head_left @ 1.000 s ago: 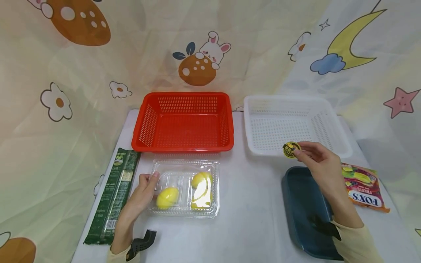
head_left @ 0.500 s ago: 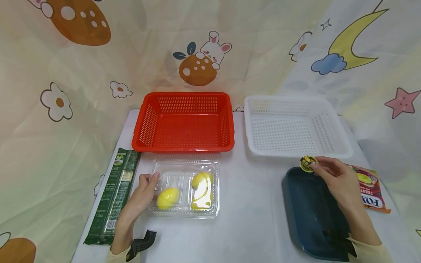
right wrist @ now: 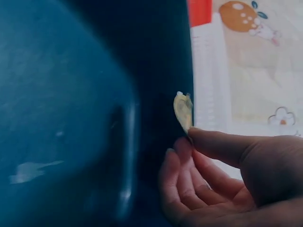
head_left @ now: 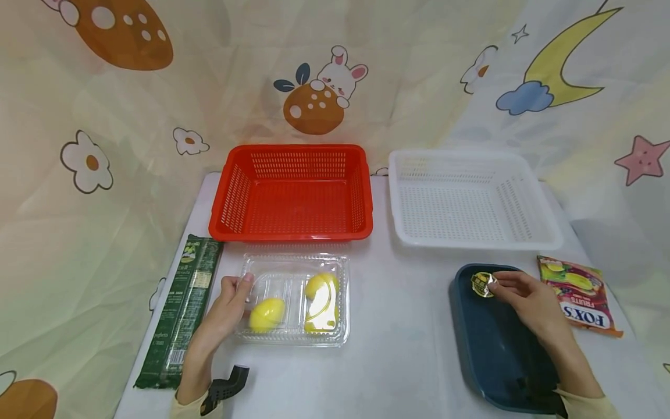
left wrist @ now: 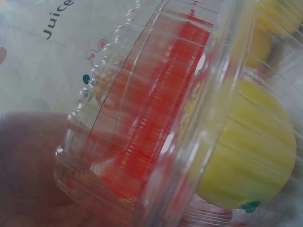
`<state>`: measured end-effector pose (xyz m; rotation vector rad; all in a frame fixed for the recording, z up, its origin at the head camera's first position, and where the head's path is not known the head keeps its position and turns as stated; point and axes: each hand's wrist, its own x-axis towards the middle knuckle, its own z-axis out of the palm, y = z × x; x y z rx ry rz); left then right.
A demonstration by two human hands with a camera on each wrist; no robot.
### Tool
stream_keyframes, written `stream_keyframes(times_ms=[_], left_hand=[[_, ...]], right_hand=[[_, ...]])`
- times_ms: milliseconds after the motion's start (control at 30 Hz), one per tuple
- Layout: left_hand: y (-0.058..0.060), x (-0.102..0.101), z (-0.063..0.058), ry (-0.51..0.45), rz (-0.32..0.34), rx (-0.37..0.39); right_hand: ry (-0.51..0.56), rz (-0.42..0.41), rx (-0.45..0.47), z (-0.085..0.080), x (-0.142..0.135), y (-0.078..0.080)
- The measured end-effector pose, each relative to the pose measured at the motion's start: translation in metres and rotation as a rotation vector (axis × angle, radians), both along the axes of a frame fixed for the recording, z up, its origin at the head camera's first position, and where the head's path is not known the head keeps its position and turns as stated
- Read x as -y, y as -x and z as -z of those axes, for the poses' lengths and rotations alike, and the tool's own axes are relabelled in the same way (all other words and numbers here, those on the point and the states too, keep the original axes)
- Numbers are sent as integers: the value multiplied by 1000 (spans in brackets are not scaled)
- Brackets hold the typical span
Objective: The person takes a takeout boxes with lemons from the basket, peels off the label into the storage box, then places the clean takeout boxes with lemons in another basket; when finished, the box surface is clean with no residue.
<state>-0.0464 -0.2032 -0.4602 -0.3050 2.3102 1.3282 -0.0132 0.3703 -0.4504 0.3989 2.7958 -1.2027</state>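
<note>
My left hand [head_left: 226,311] grips the left edge of a clear plastic clamshell box [head_left: 293,265], thumb on top. Through the lid show a round yellow fruit [head_left: 267,315] on the left and more yellow on the right; the left wrist view shows the yellow fruit [left wrist: 251,146] with a small green spot. My right hand [head_left: 534,305] pinches a round yellow-and-black sticker [head_left: 480,284] between thumb and fingertips. That hand is over the far end of a dark blue tray [head_left: 497,349]. In the right wrist view the sticker [right wrist: 182,112] appears nearly edge-on, its pale side showing.
A red basket [head_left: 290,237] and a white basket [head_left: 476,240] stand side by side at the back of the table. On the left lies a long green spaghetti packet [head_left: 180,314]. A FOX'S sweets bag [head_left: 581,294] lies right of the tray.
My right hand has moved from the white basket's front edge toward me, over the blue tray, carrying the sticker. The left hand and the box have stayed put.
</note>
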Motion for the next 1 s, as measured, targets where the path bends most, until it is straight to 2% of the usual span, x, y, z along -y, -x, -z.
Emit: stream_keyframes(times_ms=[200, 367, 833, 1000], left_hand=[[1, -1, 1, -15, -8, -8], [0, -1, 1, -5, -7, -1], [0, 0, 0, 3, -6, -4], [0, 1, 2, 0, -2, -1]], right_hand=[[-78, -68, 62, 15, -1, -2], [-134, -86, 89, 22, -1, -2], [-212, -109, 59, 25, 2, 1], [-248, -105, 6, 28, 5, 0]])
